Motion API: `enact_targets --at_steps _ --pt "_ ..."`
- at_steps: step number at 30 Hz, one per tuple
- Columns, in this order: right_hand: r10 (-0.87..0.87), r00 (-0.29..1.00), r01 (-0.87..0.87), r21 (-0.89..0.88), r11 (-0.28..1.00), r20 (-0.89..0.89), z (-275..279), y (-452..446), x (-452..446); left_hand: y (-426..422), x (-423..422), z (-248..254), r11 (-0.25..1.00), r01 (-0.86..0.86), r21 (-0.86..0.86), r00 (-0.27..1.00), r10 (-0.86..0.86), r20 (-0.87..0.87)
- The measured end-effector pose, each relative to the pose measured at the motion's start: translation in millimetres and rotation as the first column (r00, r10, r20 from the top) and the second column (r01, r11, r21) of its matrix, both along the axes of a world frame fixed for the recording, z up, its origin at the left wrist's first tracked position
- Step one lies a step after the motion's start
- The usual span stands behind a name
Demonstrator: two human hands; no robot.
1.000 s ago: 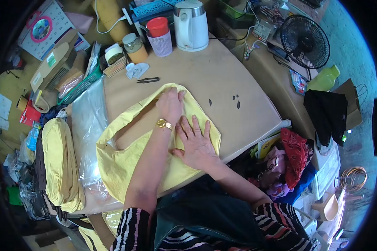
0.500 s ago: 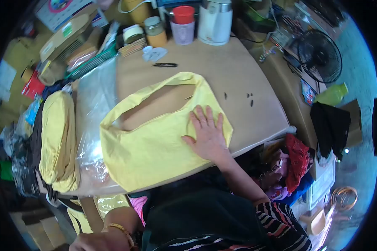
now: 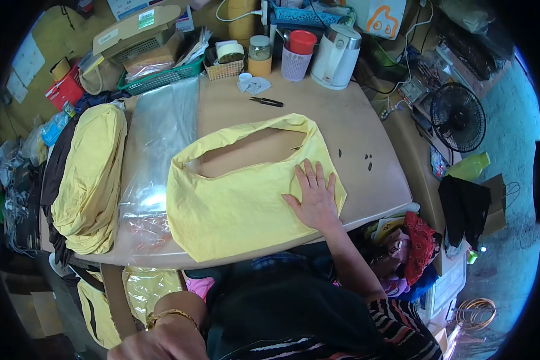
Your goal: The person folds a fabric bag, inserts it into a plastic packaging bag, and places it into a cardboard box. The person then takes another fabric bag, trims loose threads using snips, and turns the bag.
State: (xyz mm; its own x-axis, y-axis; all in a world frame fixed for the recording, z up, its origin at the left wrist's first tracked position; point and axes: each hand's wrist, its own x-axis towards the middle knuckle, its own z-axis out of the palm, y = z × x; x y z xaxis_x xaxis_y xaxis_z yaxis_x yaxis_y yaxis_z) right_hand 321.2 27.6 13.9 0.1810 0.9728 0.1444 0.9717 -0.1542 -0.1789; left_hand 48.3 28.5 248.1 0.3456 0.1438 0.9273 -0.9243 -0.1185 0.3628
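A yellow cloth bag (image 3: pixel 240 210) lies flat on the table, its strap curving round an opening at the top. My right hand (image 3: pixel 313 195) is open, palm down with fingers spread on the bag's right part. A small metal zip pull (image 3: pixel 296 147) shows at the opening's right end. My left hand (image 3: pixel 162 345), with a gold band at the wrist, is low at the bottom edge, off the table, blurred, its fingers cut off from view. Left of the bag lie clear plastic sheets (image 3: pixel 162 138) and a pile of folded yellow cloth (image 3: pixel 93 180).
Black snips (image 3: pixel 266 102) lie behind the bag, near a white kettle (image 3: pixel 336 57), a purple cup (image 3: pixel 296 65) and a green basket (image 3: pixel 162 80). A black fan (image 3: pixel 458 117) stands right. Packed yellow items (image 3: pixel 153 291) are below the table's left edge.
My left hand has left the bag's strap and moved down to the bottom left. My right hand stays spread on the bag. The camera view has shifted.
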Motion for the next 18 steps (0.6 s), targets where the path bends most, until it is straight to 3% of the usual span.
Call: enact_targets --at_steps 1,2,7,8,10,11,12,18 --pt "0.001 1.0 -0.001 0.011 1.0 0.01 -1 -1 0 2 -6 -1 0.99 0.129 0.057 0.985 -0.121 -0.126" --pt "0.004 1.0 -0.005 0.008 1.0 0.015 -1 -2 -1 0 -7 -1 0.991 0.125 0.055 0.986 -0.118 -0.121" --pt "0.004 0.999 -0.006 0.04 0.999 0.037 -5 0 1 -10 13 3 0.991 -0.044 -0.124 0.96 0.076 0.27" --pt "0.006 0.999 -0.007 0.039 0.999 0.041 -5 0 0 -10 11 4 0.991 -0.045 -0.125 0.959 0.078 0.273" --pt "0.003 0.999 -0.004 0.032 0.999 0.033 -5 0 1 -12 2 4 0.995 -0.01 -0.1 0.99 0.024 0.137" --pt "0.007 0.999 -0.008 0.027 1.0 0.036 -5 -1 0 -20 -20 9 0.971 0.068 -0.228 0.985 -0.102 -0.142" --pt "0.003 0.999 -0.004 0.023 1.0 0.037 -4 -1 0 -20 -18 9 0.971 0.069 -0.229 0.985 -0.103 -0.139" --pt "-0.003 0.999 0.002 0.023 1.0 0.034 -4 0 0 -21 -6 14 0.98 0.038 -0.195 0.985 -0.004 0.172"
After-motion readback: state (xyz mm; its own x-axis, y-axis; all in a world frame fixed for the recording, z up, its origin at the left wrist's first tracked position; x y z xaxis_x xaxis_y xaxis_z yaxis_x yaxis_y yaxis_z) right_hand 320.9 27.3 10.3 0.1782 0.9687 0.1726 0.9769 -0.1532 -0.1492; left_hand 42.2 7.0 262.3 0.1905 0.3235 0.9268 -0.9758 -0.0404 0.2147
